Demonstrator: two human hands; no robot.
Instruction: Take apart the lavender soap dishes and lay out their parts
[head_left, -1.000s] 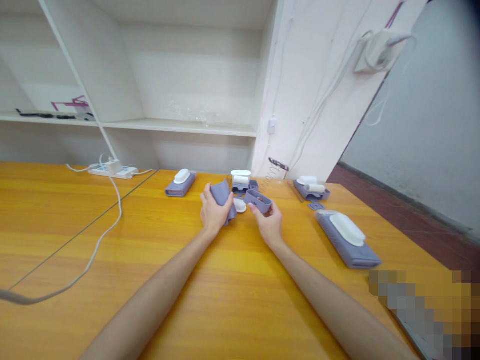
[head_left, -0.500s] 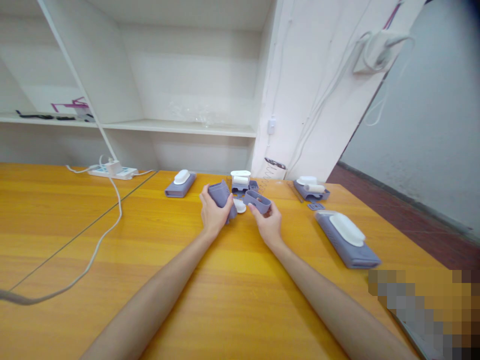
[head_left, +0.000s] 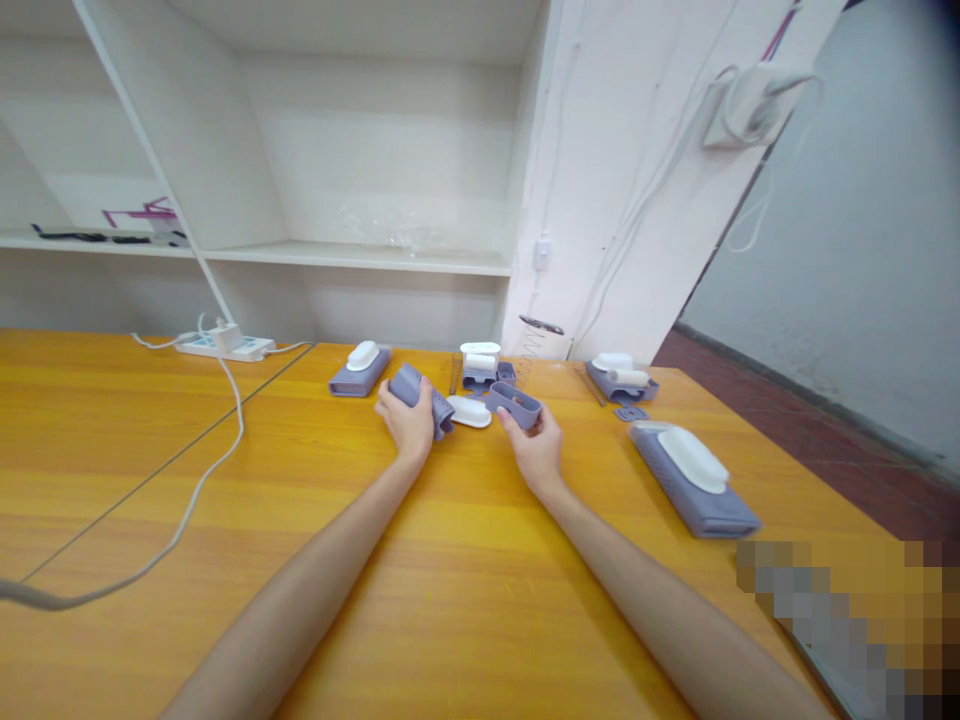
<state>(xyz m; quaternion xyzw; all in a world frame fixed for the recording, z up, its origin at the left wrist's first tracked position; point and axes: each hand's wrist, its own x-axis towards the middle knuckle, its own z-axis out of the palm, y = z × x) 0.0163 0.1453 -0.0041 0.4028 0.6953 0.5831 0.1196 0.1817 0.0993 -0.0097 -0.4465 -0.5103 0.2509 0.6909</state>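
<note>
My left hand [head_left: 407, 420] is closed around a purple-grey plastic sleeve [head_left: 423, 396], which it holds tilted over the table. In my right hand [head_left: 537, 448] is a shallow purple-grey oval cup [head_left: 515, 404], its hollow side facing up, pinched between thumb and fingers. Between the two hands lies a white oval cap [head_left: 470, 411] on the table. Just behind it are a white roller piece [head_left: 481, 362] in a purple-grey housing [head_left: 478, 380] and a small purple-grey part [head_left: 507, 373].
The wooden table [head_left: 420, 600] holds purple-grey cases with white tops at left [head_left: 361, 370] and right [head_left: 694, 470]. More loose parts [head_left: 626, 378] lie at back right. A thin coil spring [head_left: 531, 350] stands behind my right hand. A power strip [head_left: 226, 343] and cable [head_left: 217, 462] lie left.
My left hand has moved left with the sleeve and tilted it further, uncovering more of the white cap. My right hand with the oval cup has barely moved.
</note>
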